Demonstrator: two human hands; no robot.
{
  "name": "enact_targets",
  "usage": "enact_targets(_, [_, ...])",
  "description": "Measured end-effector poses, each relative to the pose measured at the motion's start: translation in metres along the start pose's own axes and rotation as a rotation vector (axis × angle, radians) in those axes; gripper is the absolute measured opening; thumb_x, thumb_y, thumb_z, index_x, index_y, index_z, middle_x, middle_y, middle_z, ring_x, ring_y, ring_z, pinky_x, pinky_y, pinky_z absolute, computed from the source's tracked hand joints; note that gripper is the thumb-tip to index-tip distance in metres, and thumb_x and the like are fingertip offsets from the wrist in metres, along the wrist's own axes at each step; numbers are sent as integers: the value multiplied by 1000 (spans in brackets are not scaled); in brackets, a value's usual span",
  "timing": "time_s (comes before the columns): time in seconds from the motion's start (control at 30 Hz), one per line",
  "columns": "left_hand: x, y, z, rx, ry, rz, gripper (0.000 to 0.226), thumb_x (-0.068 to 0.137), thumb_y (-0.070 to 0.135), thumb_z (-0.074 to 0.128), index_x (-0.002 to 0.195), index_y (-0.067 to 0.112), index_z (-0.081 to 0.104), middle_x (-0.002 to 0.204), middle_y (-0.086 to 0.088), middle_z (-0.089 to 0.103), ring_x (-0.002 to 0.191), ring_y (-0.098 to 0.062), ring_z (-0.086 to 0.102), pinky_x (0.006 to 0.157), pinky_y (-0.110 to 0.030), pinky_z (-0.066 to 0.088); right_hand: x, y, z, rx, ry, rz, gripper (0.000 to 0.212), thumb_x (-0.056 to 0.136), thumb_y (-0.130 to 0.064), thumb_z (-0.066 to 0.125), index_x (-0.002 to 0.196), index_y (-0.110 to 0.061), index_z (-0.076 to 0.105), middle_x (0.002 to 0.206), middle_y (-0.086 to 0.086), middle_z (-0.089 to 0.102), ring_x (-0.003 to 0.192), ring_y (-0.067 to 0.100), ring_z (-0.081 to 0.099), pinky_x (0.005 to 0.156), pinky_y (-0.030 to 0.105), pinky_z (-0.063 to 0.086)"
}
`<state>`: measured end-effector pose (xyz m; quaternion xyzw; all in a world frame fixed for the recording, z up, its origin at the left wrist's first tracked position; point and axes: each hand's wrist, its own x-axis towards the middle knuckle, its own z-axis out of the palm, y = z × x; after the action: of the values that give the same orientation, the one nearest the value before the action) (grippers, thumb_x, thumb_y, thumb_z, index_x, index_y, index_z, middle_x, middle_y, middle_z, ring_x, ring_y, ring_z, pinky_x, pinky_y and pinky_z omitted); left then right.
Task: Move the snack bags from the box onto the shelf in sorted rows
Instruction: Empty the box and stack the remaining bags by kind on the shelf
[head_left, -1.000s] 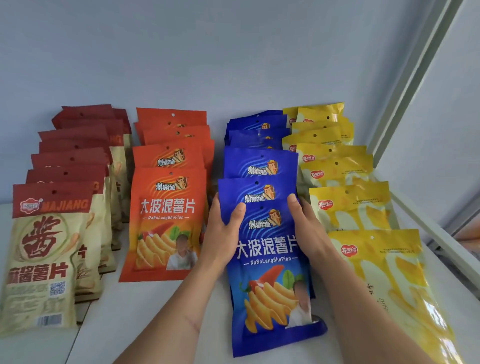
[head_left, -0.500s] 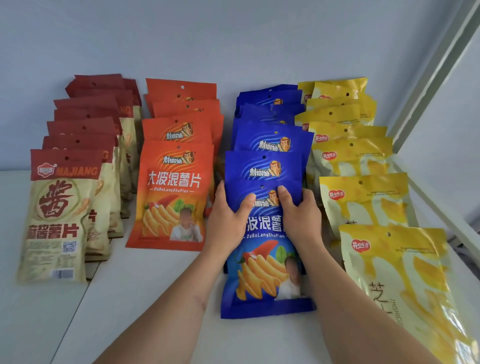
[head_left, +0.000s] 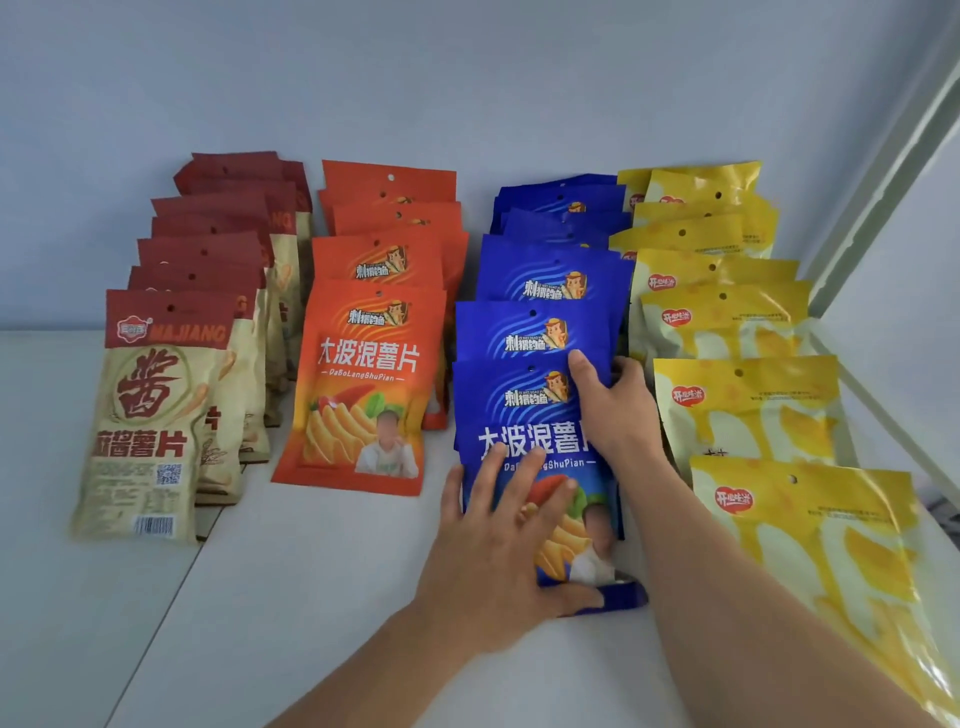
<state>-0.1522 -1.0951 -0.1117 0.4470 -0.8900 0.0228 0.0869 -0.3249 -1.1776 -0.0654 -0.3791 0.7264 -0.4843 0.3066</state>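
The front red-and-beige bag (head_left: 150, 415) at the shelf's left edge reads "MAJIANG" and 麻酱薯片, while the front orange bag (head_left: 363, 387) and front blue bag (head_left: 530, 441) both read 大波浪薯片, "DaBoLangShuPian".

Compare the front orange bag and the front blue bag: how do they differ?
The front orange bag is untouched; the front blue bag has the left hand laid flat on it and the right hand at its edge. They differ in colour. Both show the same chip design.

One head-worn view looks forward and down from close above the shelf (head_left: 291, 597), facing the back wall (head_left: 467, 78) (a wide lens bends the right edge); forearms enter from below.
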Motion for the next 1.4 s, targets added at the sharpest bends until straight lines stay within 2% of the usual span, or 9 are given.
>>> enact_targets(0.13, [11,-18,2,88,-43,60,90,78,92,20,148,39,36,159,0,34,146,-36,33,104,-65,41,18,-23,-7,119,-73,66,76,85,-69,59,142,-23,39,116,-2,67,84,12,71,60,27,55])
enact_targets(0.33, [20,-32,-1,113,-12,98,90,78,91,19,150,39,31,158,-1,33,145,-34,29,102,-59,43,45,-44,-9,193,-229,215,75,78,-77,59,131,-25,47,104,0,74,82,19,77,81,44,62])
enact_targets(0.4, [26,-37,0,111,-15,106,88,79,90,18,150,38,30,158,-1,32,146,-33,27,102,-55,43,50,-45,-8,175,-214,213,78,77,-79,57,133,-26,46,106,0,74,82,18,77,79,42,62])
enact_targets(0.53, [36,-43,1,110,-10,133,86,81,88,19,151,39,29,161,-1,27,148,-34,23,104,-53,36,64,-69,-6,38,-86,-36,77,83,-76,55,142,-29,38,123,-2,67,90,15,73,63,31,60])
enact_targets(0.63, [41,-46,5,105,11,148,87,81,88,24,152,39,26,162,-1,21,149,-33,16,104,-54,30,84,-88,0,-298,41,-213,94,78,-83,50,149,-26,29,145,0,52,121,24,61,87,45,58])
enact_targets(0.73, [42,-47,7,113,20,147,89,80,89,32,154,40,25,163,-1,21,150,-33,14,104,-54,28,94,-107,5,-623,199,-431,96,86,-79,42,158,-22,16,164,6,23,149,29,26,115,50,35])
enact_targets(0.87, [46,-50,9,137,72,141,92,78,90,38,154,39,26,163,-2,22,150,-33,16,105,-55,27,106,-132,17,-881,96,-716,85,91,-79,28,159,-29,15,168,1,4,155,25,1,121,50,12])
enact_targets(1.13, [55,-57,6,78,239,131,90,81,84,45,153,33,29,163,-7,22,151,-35,18,115,-62,20,138,-121,30,-1014,15,-711,85,89,-82,23,156,-31,22,168,0,7,153,29,8,120,52,15])
enact_targets(1.4, [62,-57,12,46,131,83,86,82,84,39,153,37,26,163,-4,22,151,-33,15,107,-63,36,145,-121,21,-878,-153,-683,67,94,-75,26,151,-40,35,167,-7,2,151,28,9,120,53,14])
